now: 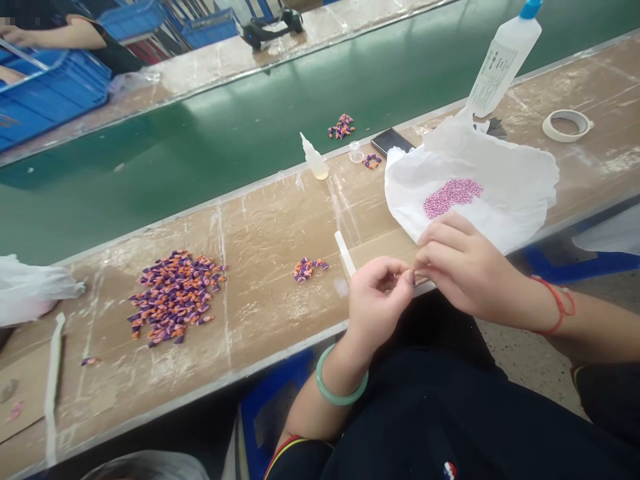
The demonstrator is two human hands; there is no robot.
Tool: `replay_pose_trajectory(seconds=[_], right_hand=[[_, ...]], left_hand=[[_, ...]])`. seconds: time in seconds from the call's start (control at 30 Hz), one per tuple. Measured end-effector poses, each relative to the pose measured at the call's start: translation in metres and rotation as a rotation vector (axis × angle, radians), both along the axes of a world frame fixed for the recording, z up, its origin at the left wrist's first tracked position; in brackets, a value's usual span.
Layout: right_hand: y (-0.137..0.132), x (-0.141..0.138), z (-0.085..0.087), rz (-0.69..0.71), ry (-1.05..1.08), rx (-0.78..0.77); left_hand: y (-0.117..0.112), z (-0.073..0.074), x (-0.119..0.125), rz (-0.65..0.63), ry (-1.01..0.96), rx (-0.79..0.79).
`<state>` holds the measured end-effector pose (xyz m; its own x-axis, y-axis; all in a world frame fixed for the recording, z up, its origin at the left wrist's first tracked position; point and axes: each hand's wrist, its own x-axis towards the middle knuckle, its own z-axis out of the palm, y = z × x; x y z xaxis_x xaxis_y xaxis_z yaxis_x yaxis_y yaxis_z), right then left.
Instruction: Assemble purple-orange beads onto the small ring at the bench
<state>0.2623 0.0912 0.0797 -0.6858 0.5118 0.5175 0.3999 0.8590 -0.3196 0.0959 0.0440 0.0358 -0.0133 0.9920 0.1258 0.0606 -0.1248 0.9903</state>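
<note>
Head-worn camera; faces forward, down; bench (270, 227) close

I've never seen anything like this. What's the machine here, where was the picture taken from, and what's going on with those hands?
There's no machine at work here: these are a person's own bare hands. The single picture comes from a camera worn on the head, looking forward and down.

The left hand, with the green bangle, pinches something small, mostly hidden by the fingers. The right hand's fingertips are close beside it; I cannot tell whether they grip it too.

On the brown table lie a big pile of purple-and-orange pieces, a smaller pile, a little pointed bottle, and pink bits on a white sheet.
</note>
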Motion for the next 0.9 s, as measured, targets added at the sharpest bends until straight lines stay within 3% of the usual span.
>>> replay_pose_trajectory(seconds=[0.07, 0.17, 0.27, 0.33, 0.7, 0.9], right_hand=[[-0.002, -0.001, 0.001, -0.007, 0.074, -0.090], [-0.005, -0.002, 0.005, -0.062, 0.172, -0.370], [-0.006, -0.003, 0.010, -0.100, 0.173, -0.631], [-0.006, -0.005, 0.011, -0.072, 0.153, -0.715], [-0.005, -0.014, 0.009, -0.032, 0.094, -0.673], [0.006, -0.016, 0.006, 0.058, 0.029, -0.609]], left_hand=[[-0.001, -0.001, 0.001, 0.016, -0.027, -0.006], [-0.003, -0.001, -0.001, 0.023, -0.089, -0.026], [-0.005, 0.001, -0.004, 0.028, -0.112, -0.018], [-0.005, 0.002, -0.007, 0.015, -0.103, 0.007], [-0.003, 0.004, -0.015, -0.029, -0.041, 0.018], [-0.006, -0.010, -0.029, 0.013, -0.262, -0.079]])
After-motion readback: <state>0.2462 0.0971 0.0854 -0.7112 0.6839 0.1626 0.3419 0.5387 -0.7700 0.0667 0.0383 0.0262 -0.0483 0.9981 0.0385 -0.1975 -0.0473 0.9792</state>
